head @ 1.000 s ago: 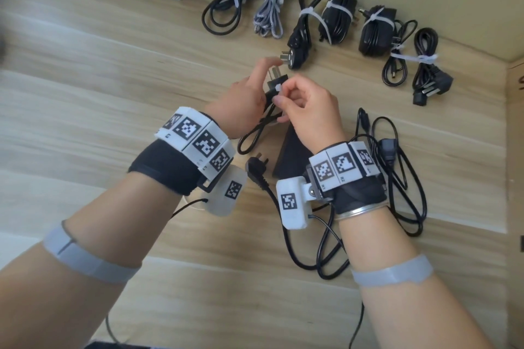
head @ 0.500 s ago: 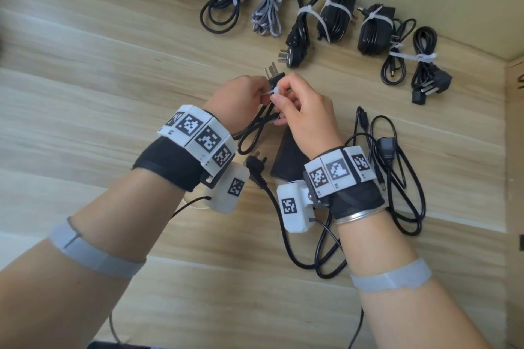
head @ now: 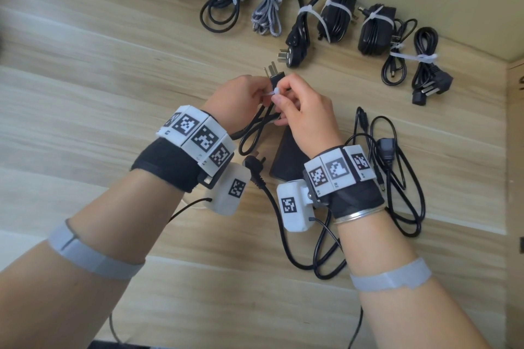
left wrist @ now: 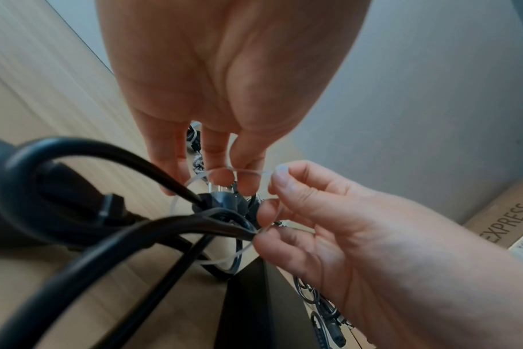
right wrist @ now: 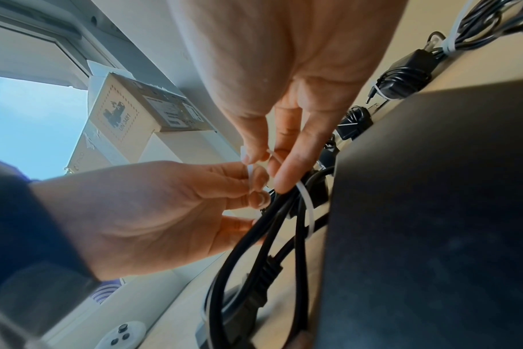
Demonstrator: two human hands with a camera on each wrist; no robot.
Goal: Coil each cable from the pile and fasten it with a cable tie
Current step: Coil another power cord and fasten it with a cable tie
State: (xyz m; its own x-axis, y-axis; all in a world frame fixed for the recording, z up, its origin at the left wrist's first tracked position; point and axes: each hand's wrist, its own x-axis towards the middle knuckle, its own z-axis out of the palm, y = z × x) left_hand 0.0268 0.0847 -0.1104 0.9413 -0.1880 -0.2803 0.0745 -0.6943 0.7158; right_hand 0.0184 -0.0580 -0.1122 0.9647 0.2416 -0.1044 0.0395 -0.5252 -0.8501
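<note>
Since a second ago, you have curled your left index finger down, and both hands have drawn closer together over the bundle.

Your left hand [head: 236, 99] is pinching the loose tail of the white cable tie [head: 274, 92], fingers curled around it, while also steadying the folded black cable [head: 255, 129] beneath. Your right hand [head: 304, 113] is pinching the tie's head between thumb and forefinger, with the other fingers curled against the cable strands. In the right wrist view the cable tie [right wrist: 306, 207] is looping loosely around the strands, not yet drawn tight. One plug [head: 273, 72] of this cable is sticking up just above your fingertips, prongs pointing away from you.

Below your hands, a dark rectangular block [head: 286, 157] is lying on the counter [head: 113, 65]. Around it the pile of loose cables [head: 397, 178] is sprawling toward your right wrist; how many cables are in it you cannot tell, since they are tangled.

Along the far edge of the counter, seven tied bundles [head: 334, 18] are lying in a row, each wrapped with a white tie: six black, one grey braided [head: 268, 10].

A cardboard box [left wrist: 505, 212] is sitting off to your right.
</note>
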